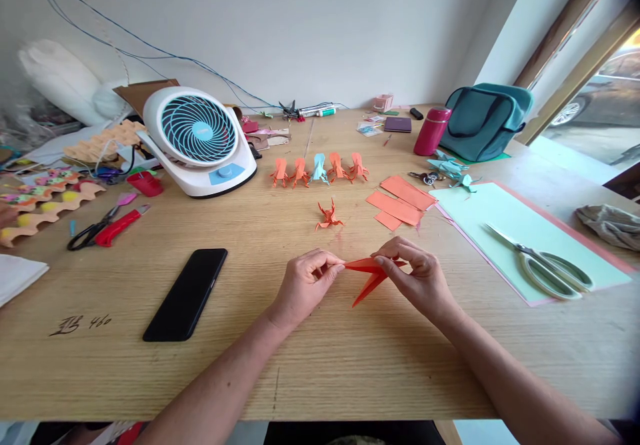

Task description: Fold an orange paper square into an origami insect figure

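Observation:
Between my two hands is a piece of folded orange paper [369,287], with narrow pointed flaps; one points down toward the table. My left hand [307,285] pinches the tip of its left point between thumb and forefinger. My right hand [417,275] grips the other end, its thumb and fingers closed over the paper and hiding part of it. Just beyond my hands sits a small orange folded-paper figure [329,216] with thin legs. Farther back, several folded-paper figures [319,169] stand in a row, orange except for a light blue one in the middle.
Orange paper strips [400,203] lie right of centre. Large scissors [543,261] rest on pale green sheets [480,221] at the right. A black phone [186,295] lies to the left. Behind stand a fan [200,141], a pink bottle [431,131] and a teal bag [485,125].

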`<state>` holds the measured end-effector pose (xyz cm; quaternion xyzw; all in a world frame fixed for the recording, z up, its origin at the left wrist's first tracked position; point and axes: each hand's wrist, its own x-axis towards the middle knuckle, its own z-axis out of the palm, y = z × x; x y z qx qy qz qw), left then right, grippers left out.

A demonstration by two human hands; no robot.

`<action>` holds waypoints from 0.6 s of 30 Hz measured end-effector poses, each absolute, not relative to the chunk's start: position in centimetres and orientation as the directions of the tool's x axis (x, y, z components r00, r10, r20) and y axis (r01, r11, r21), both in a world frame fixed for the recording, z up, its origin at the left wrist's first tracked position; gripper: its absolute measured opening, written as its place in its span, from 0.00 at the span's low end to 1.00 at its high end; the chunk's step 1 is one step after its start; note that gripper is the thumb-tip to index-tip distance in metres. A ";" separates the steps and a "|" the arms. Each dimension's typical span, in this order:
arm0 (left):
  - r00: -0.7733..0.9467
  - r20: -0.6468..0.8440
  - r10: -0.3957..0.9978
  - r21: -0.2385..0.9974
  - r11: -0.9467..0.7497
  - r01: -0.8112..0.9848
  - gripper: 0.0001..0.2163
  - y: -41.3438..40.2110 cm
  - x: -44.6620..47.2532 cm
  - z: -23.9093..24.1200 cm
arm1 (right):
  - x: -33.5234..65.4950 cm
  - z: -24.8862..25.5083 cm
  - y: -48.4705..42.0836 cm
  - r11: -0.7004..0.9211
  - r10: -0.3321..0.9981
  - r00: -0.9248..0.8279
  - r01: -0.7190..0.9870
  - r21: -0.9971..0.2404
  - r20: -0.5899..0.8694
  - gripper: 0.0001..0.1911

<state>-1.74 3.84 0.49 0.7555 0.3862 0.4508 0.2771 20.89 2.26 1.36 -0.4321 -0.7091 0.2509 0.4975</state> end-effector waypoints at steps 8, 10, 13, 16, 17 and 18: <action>0.348 0.469 0.812 0.709 -0.581 0.399 0.08 3.5 -1.5 0.6 | 21.0 1.5 2.2 0.511 0.857 -0.158 0.385 -0.769 0.490 0.09; 0.357 0.452 0.818 0.721 -0.570 0.394 0.08 3.5 -1.4 0.6 | 21.0 1.5 2.2 0.510 0.858 -0.159 0.388 -0.768 0.489 0.08; 0.358 0.414 0.837 0.742 -0.538 0.400 0.06 3.5 -1.4 0.5 | 21.2 1.5 2.4 0.516 0.854 -0.167 0.393 -0.762 0.492 0.09; 0.349 0.406 0.845 0.731 -0.529 0.431 0.06 3.5 -1.4 0.4 | 21.4 1.5 2.4 0.523 0.850 -0.175 0.408 -0.749 0.498 0.08; 0.353 0.407 0.842 0.722 -0.533 0.440 0.06 3.5 -1.5 0.4 | 21.5 1.5 2.4 0.522 0.850 -0.179 0.414 -0.745 0.496 0.08; 0.361 0.408 0.839 0.714 -0.539 0.446 0.06 3.5 -1.5 0.5 | 21.5 1.6 2.4 0.521 0.850 -0.182 0.419 -0.743 0.493 0.08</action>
